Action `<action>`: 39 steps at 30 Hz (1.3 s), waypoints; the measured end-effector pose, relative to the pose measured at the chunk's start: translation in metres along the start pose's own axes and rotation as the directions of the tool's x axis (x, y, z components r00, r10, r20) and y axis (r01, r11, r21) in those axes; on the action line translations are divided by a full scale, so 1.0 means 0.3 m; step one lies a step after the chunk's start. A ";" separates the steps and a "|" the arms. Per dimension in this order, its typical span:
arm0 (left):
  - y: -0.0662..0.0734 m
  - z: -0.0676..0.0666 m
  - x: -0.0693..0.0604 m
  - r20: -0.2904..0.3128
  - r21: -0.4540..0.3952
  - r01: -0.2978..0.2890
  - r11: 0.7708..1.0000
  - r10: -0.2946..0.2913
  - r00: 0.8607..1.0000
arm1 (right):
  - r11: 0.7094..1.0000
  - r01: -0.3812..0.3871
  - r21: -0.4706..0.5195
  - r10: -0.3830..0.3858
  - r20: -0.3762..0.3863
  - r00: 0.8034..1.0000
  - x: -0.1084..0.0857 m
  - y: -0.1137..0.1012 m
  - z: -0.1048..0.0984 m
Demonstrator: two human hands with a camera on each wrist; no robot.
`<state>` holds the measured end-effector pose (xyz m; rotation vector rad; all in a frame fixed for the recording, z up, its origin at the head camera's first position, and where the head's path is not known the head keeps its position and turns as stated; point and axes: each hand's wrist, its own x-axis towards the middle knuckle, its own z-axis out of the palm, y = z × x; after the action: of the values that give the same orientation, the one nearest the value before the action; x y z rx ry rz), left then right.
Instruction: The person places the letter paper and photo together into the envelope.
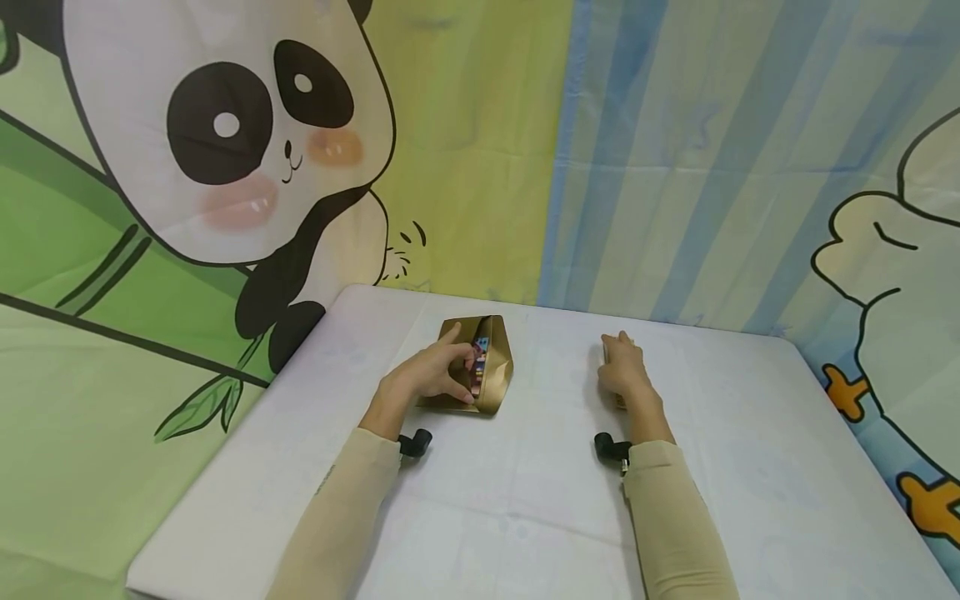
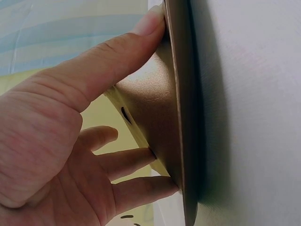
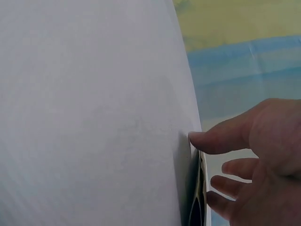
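Observation:
A gold envelope (image 1: 497, 379) lies on the white table with its flap folded out to the right. A strip of multicoloured print (image 1: 480, 367) shows along its opening. My left hand (image 1: 435, 371) rests over the envelope with the fingers spread; in the left wrist view the thumb (image 2: 146, 28) touches its edge and two fingertips touch its surface. Farther right, my right hand (image 1: 624, 367) grips a thin, flat, tan thing with layered edges (image 3: 200, 193), thumb at one edge and fingers on its face. The hand covers most of it, so its kind is unclear.
The white tabletop (image 1: 517, 500) runs back to a cloth backdrop (image 1: 480, 167) with a cartoon panda. Small black wrist cameras (image 1: 415, 443) sit under both forearms, close to the tabletop.

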<state>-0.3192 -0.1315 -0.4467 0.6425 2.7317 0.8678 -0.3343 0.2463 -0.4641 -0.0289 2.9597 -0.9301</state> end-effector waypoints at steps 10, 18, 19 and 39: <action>0.001 0.005 -0.001 -0.004 -0.004 -0.002 1.000 0.002 1.000 | 0.999 -0.037 0.026 0.037 -0.002 0.999 0.008 0.032 -0.013; 0.005 0.003 -0.001 -0.004 -0.002 0.001 1.000 -0.001 1.000 | 0.998 -0.052 0.042 0.051 0.026 0.998 -0.005 0.063 -0.042; 0.005 0.003 -0.001 -0.003 -0.001 -0.001 1.000 0.001 1.000 | 0.997 -0.055 0.049 0.054 0.032 0.998 -0.007 0.067 -0.048; -0.003 0.003 -0.001 -0.014 0.016 -0.016 1.000 0.016 1.000 | 0.979 -0.121 0.166 0.128 -0.031 0.991 -0.019 0.097 -0.064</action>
<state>-0.3189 -0.1319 -0.4479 0.6651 2.7523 0.8580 -0.3296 0.2814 -0.4650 0.1809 2.8704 -1.1655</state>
